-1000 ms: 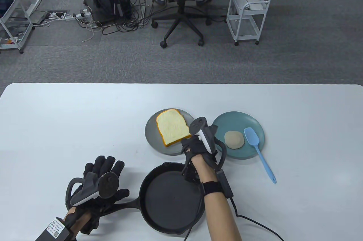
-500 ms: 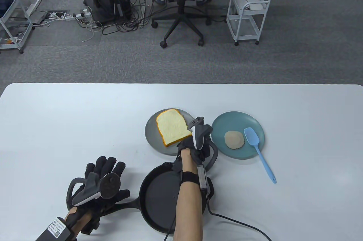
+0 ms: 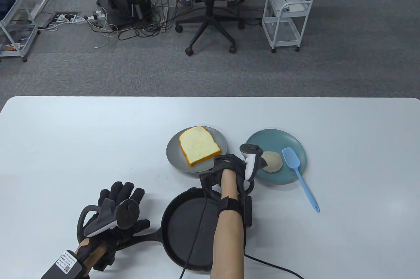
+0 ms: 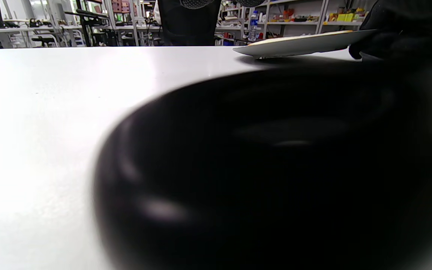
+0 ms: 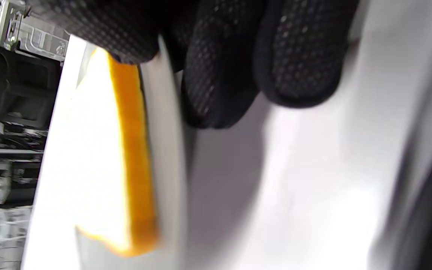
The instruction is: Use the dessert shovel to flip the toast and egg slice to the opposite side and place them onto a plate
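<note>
A slice of toast [image 3: 198, 145] with an orange crust lies on the grey plate [image 3: 173, 156]. My right hand [image 3: 225, 164] pinches that plate's near right rim. In the right wrist view the thumb sits on the rim [image 5: 166, 150] beside the toast [image 5: 88, 150], with the fingers [image 5: 298, 56] curled under it. The pale round egg slice [image 3: 275, 160] lies on the teal plate [image 3: 269, 136], partly behind my tracker. The blue dessert shovel [image 3: 297, 169] rests with its blade on that plate. My left hand [image 3: 123, 193] lies spread out at the pan's handle [image 3: 144, 236].
The black cast-iron pan [image 3: 192, 226] sits at the table's near edge, under my right forearm; it fills the left wrist view as a dark blur [image 4: 276, 168]. An office chair [image 3: 210, 3] and a white cart [image 3: 288, 10] stand on the floor beyond the table.
My right hand turned and came down onto the grey plate's near right rim, taking hold of it. The plate with the toast shifted slightly away and left. The left hand stayed put.
</note>
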The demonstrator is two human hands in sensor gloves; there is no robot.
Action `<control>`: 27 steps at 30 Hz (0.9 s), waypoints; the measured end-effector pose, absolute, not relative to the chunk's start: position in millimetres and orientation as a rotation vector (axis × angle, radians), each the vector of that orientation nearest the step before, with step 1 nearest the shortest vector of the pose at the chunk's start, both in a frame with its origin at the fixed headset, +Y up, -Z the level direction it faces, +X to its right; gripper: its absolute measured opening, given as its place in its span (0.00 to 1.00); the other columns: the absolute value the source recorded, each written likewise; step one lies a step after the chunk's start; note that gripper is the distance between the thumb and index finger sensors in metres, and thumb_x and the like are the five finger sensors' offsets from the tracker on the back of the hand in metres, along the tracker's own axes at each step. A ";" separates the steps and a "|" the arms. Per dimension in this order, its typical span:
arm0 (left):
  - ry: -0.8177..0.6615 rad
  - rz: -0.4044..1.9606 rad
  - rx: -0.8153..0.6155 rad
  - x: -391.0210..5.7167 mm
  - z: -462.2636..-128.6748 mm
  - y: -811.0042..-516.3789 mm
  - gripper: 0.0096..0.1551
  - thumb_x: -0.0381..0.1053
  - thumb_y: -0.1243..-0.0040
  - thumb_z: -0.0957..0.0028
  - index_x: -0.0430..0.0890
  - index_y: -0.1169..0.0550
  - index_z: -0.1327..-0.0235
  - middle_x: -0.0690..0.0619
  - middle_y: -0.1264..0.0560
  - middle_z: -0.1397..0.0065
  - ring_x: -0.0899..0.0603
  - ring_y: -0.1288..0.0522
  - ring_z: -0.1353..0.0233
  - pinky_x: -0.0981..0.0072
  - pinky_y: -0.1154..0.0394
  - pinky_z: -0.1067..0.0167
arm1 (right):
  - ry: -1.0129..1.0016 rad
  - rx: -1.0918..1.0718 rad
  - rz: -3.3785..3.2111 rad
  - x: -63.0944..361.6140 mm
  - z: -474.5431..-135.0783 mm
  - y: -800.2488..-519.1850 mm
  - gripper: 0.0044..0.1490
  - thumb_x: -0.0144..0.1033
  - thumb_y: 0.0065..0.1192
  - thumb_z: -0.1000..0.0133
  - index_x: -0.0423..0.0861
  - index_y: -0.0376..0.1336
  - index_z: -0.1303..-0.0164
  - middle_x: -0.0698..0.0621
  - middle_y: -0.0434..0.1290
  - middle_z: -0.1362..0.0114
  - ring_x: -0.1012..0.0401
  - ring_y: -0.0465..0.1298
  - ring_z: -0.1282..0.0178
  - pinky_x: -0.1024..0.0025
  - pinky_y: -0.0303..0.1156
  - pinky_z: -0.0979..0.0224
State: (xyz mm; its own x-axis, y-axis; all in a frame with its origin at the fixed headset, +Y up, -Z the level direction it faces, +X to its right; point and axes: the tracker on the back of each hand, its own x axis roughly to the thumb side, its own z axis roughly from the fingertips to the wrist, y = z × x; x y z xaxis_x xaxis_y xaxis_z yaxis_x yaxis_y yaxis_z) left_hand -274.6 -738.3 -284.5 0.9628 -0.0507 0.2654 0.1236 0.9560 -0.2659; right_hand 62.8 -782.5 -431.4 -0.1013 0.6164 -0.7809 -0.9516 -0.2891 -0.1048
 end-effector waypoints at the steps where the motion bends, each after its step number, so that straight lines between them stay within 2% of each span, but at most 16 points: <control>1: -0.261 -0.090 -0.286 -274.5 -284.4 -738.5 0.61 0.78 0.60 0.66 0.54 0.55 0.19 0.42 0.58 0.11 0.27 0.61 0.14 0.29 0.60 0.22 | 0.512 -0.861 1.676 63.0 -431.4 -784.4 0.31 0.43 0.67 0.46 0.45 0.67 0.33 0.51 0.77 0.43 0.59 0.89 0.55 0.66 0.86 0.54; 5: -0.261 -0.078 -0.280 -275.5 -284.4 -737.5 0.61 0.78 0.60 0.66 0.54 0.55 0.19 0.42 0.58 0.11 0.27 0.61 0.14 0.29 0.60 0.22 | 0.459 -0.744 1.622 66.5 -426.9 -772.7 0.31 0.40 0.66 0.46 0.45 0.65 0.32 0.50 0.77 0.42 0.58 0.88 0.54 0.66 0.86 0.54; 8: -0.256 -0.075 -0.277 -276.4 -284.8 -737.0 0.61 0.78 0.60 0.66 0.54 0.55 0.19 0.42 0.58 0.11 0.27 0.61 0.14 0.29 0.60 0.22 | 0.394 -0.608 1.716 76.7 -415.3 -742.9 0.30 0.40 0.66 0.46 0.47 0.66 0.33 0.51 0.77 0.42 0.57 0.88 0.54 0.65 0.85 0.53; 11: -0.252 -0.083 -0.279 -276.4 -284.7 -737.2 0.61 0.78 0.60 0.66 0.54 0.55 0.19 0.42 0.58 0.11 0.27 0.60 0.14 0.29 0.59 0.22 | 0.365 -0.508 1.883 91.2 -390.8 -713.1 0.29 0.40 0.65 0.46 0.50 0.66 0.33 0.53 0.77 0.41 0.57 0.88 0.53 0.65 0.85 0.53; 14: -0.248 -0.083 -0.285 -276.5 -285.1 -737.8 0.60 0.78 0.60 0.66 0.54 0.55 0.19 0.42 0.58 0.11 0.27 0.60 0.14 0.29 0.59 0.22 | 0.282 -0.426 2.035 104.8 -360.5 -696.3 0.29 0.40 0.66 0.47 0.51 0.66 0.34 0.53 0.78 0.40 0.57 0.88 0.53 0.65 0.85 0.54; 17: -0.245 -0.082 -0.288 -276.6 -285.3 -737.5 0.60 0.78 0.60 0.66 0.54 0.55 0.19 0.42 0.58 0.11 0.27 0.60 0.14 0.29 0.59 0.22 | 0.231 -0.363 2.129 114.6 -328.5 -692.0 0.28 0.39 0.66 0.48 0.50 0.68 0.35 0.52 0.80 0.40 0.56 0.89 0.54 0.65 0.85 0.55; 20: -0.248 -0.082 -0.289 -275.6 -284.9 -737.6 0.60 0.78 0.60 0.66 0.54 0.55 0.19 0.42 0.58 0.11 0.27 0.60 0.14 0.30 0.59 0.22 | 0.155 -0.320 2.224 119.5 -292.3 -699.2 0.28 0.38 0.66 0.48 0.49 0.69 0.36 0.51 0.82 0.41 0.56 0.89 0.55 0.66 0.86 0.57; 27: -0.268 -0.101 -0.297 -270.5 -284.4 -740.3 0.61 0.78 0.60 0.66 0.54 0.55 0.19 0.43 0.58 0.11 0.27 0.60 0.14 0.29 0.59 0.22 | -0.035 -0.158 2.434 103.1 -259.4 -705.4 0.28 0.37 0.67 0.48 0.48 0.69 0.37 0.49 0.82 0.42 0.55 0.90 0.55 0.66 0.87 0.58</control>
State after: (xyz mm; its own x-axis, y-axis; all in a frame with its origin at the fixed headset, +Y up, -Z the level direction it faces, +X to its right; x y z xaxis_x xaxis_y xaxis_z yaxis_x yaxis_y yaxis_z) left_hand -270.5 -740.3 -284.4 0.9595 -0.0591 0.2753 0.1377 0.9513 -0.2757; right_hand 103.1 -705.4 -259.4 -0.7560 0.6462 -0.1046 -0.6429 -0.7630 -0.0674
